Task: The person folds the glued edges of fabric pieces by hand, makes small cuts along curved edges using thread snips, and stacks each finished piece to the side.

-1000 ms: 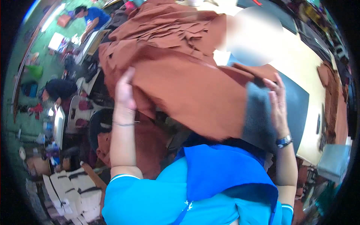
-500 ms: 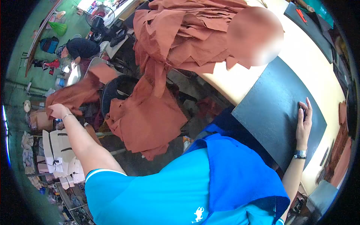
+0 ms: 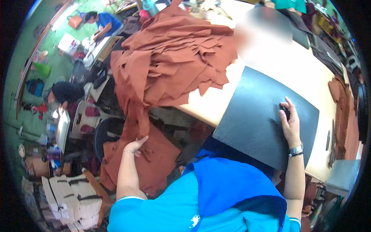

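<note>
My left hand [image 3: 135, 147] is over a pile of reddish-brown leather pieces [image 3: 154, 162] heaped on a dark chair [image 3: 105, 133]. Its fingers look spread, and the hand touches or nearly touches the leather hanging down there. On the black mat [image 3: 247, 116], my right hand [image 3: 291, 123] rests with a small black object [image 3: 285, 111] between thumb and fingers; its kind is hidden. A large stack of leather sheets [image 3: 174, 58] covers the table's far left part, with one strip drooping over the edge towards the chair.
The pale table [image 3: 201, 110] has more leather [image 3: 340, 112] and a thin dark tool [image 3: 328, 140] along its right side. To the left, people sit at other work places, one in a blue shirt [image 3: 110, 25]. White bundled pieces [image 3: 71, 201] stand at lower left.
My left hand has come in from the far left, where it held a leather piece, to the chair pile, and its fingers have loosened. My right hand remains on the mat. The view has turned.
</note>
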Tool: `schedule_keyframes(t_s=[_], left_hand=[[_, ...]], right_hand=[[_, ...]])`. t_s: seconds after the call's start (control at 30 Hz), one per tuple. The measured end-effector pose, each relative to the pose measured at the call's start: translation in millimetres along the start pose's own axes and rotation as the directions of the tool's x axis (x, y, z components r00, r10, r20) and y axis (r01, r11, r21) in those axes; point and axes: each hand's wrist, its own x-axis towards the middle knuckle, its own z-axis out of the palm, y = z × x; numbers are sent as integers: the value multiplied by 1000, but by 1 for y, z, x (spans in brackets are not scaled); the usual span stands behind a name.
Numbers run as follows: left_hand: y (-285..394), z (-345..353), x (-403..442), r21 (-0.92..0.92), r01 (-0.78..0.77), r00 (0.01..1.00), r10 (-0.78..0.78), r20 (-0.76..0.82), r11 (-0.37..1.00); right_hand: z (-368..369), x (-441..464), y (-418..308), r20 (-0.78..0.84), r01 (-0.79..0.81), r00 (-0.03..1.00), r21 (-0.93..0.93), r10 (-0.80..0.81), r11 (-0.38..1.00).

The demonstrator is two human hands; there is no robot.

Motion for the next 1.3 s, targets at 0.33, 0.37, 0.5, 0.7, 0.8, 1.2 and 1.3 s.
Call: schedule_keyframes(t_s=[0.33, 0.37, 0.5, 0.7, 0.8, 1.2, 1.3], left_hand=[[252, -148, -157, 494, -823, -136, 747, -651, 281], [290, -137, -156, 444, -890, -201, 786, -585, 103], [426, -60, -134, 606, -789, -285, 934, -214, -102], [526, 47, -106, 664, -733, 78, 988, -130, 145], [544, 66, -100, 717, -658, 229, 968, -98, 228], [405, 172, -254, 323, -692, -713, 681, -167, -645], [343, 220, -281, -24, -647, -761, 643, 87, -763]], right_hand=[[-1, 3, -10, -38, 7, 999, -8, -8, 1000], [-2, 4, -12, -50, 24, 998, -36, -25, 999], [-4, 6, -13, -41, 38, 998, -35, -39, 999], [-7, 7, -15, -37, 85, 995, -105, -89, 991], [-9, 9, -14, -43, 92, 994, -92, -96, 991], [-4, 6, -18, -265, 65, 964, 227, -3, 972], [-13, 0, -14, -315, 180, 947, 345, -67, 921]])
